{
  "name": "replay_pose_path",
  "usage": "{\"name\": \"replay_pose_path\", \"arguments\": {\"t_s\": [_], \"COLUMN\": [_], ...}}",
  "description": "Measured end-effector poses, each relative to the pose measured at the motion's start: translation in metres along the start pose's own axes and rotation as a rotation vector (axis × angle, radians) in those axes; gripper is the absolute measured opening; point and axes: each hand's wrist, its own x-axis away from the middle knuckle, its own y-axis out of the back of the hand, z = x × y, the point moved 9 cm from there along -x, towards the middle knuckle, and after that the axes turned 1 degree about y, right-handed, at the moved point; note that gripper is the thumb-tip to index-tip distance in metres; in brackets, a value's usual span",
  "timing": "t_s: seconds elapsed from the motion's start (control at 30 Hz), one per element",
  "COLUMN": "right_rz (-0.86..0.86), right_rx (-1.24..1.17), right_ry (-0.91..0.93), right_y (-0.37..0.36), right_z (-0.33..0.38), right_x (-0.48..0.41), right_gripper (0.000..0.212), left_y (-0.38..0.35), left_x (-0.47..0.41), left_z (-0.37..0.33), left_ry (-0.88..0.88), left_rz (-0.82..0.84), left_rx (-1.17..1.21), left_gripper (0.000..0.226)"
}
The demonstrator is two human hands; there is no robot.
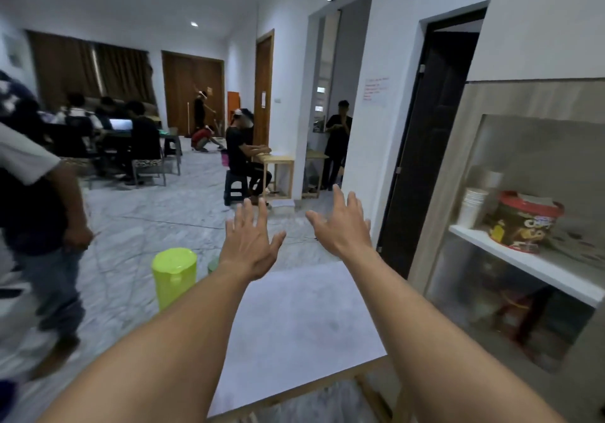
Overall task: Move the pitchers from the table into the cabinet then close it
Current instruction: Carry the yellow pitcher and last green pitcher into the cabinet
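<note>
Upright green pitcher (pixel 174 277) stands on the counter (pixel 294 318), left of and nearest the left hand (pixel 250 242); both it and the right hand (pixel 343 226) spread wide, holding nothing.

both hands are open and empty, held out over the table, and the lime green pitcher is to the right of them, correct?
Not quite: the head view shows the lime green pitcher to the left of both hands. The left hand and right hand are indeed open and empty above the table.

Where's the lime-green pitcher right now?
The lime-green pitcher stands at the table's far left edge, just left of the left hand, which isn't touching it.
</note>
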Motion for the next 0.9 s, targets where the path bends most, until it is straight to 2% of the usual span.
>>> {"name": "replay_pose_path", "arguments": {"t_s": [0.17,0.37,0.57,0.77,0.83,0.9], "right_rz": [0.065,0.212,0.308,0.46,0.471,0.491], "right_rx": [-0.056,-0.135,-0.177,-0.237,-0.269,-0.27], "right_ry": [0.036,0.043,0.068,0.002,-0.044,-0.085], "right_y": [-0.093,-0.211,-0.319,-0.411,-0.441,-0.468], "right_z": [0.053,0.075,0.084,0.066,0.058,0.048], "right_x": [-0.009,-0.014,-0.03,-0.045,-0.054,-0.059], "right_gripper": [0.082,0.081,0.077,0.075,0.076,0.074], "left_y": [-0.014,-0.056,-0.105,-0.159,-0.175,-0.191], "left_x": [0.009,0.02,0.02,0.01,0.002,-0.001], "left_z": [0.103,0.207,0.284,0.333,0.35,0.366], "left_ry": [0.137,0.334,0.498,0.536,0.642,0.84], "left_rz": [-0.007,-0.007,0.004,-0.056,-0.125,-0.189], "left_rx": [-0.03,0.058,0.101,0.144,0.238,0.376], "left_gripper": [0.08,0.085,0.09,0.089,0.086,0.082]}}
